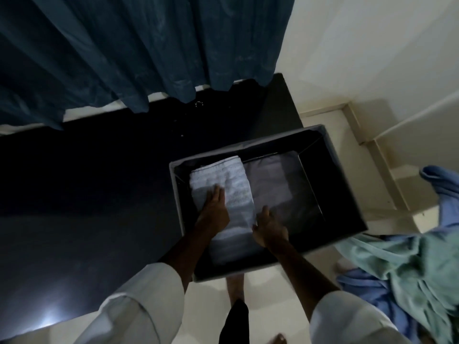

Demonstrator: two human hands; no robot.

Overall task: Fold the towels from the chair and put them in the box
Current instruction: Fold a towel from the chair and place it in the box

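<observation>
A grey fabric box (330, 155) with a dark inside stands on the pale floor. A folded white towel (233, 184) lies along its left side. My left hand (214, 207) rests flat on the towel with straight fingers. My right hand (269, 228) touches the towel's right edge near the front, fingers loosely bent; I cannot tell if it pinches the cloth. A darker folded cloth (275, 180) lies in the box to the right of the towel. Unfolded green (402, 264) and blue towels (367, 291) lie heaped at the lower right.
A dark rug (99, 182) covers the floor left of the box. Blue curtains (136, 50) hang behind it. A white wall and skirting (372, 70) run to the right. My bare feet (236, 286) stand just in front of the box.
</observation>
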